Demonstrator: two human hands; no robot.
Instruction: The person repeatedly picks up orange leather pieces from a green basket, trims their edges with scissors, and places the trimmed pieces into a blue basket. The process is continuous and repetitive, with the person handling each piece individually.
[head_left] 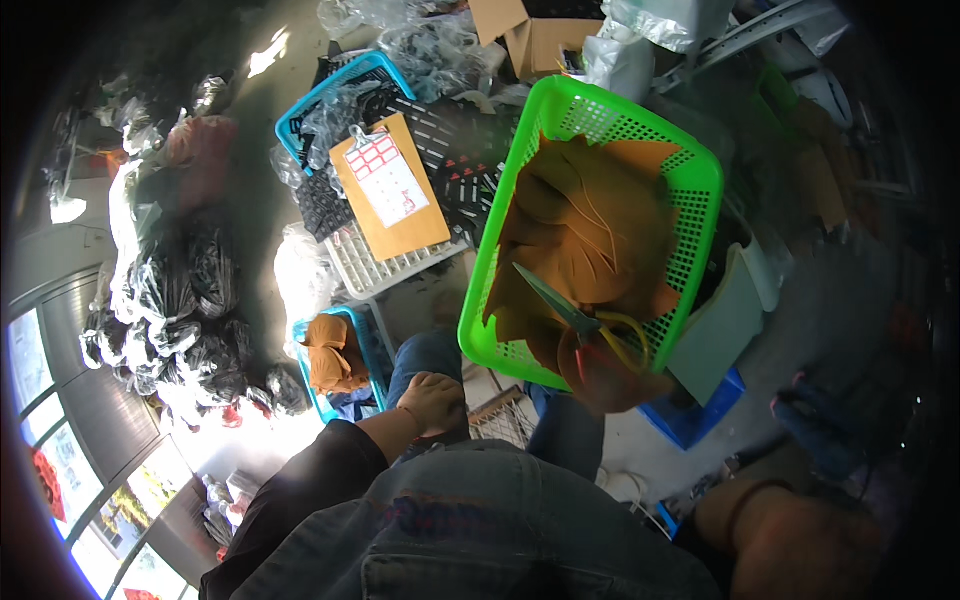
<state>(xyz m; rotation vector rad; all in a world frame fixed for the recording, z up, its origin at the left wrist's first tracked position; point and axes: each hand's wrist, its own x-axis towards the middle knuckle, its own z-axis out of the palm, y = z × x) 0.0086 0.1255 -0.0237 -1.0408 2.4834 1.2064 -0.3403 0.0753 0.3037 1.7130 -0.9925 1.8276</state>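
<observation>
Holding scissors (580, 318) in the right hand (610, 375), fingers closed through the yellow loops, blades closed and pointing up-left over the green basket (700, 190). Resting the left hand (432, 402) on the knee of the jeans (425, 355), fingers curled loosely and gripping nothing.

Progress, judged from the lay of things: sitting well into the work rather than at its start. Filling the green basket to a fair depth with tan leather pieces (590, 225); keeping a smaller heap of the same tan pieces (335, 355) in a blue basket (372, 345) near the left knee. Leaving unclear which heap is finished and which is waiting.

Count:
- scissors: one
- green basket: one
- blue baskets: two, the second (300, 112) lying farther off under black punched sheets (455, 140)
- white tray (375, 265): one
- brown clipboard (390, 190) carrying a paper form: one
- black bags (185, 300) piling on the floor at left: too many and too tangled to count
- tan pieces: overlapping, not countable
</observation>
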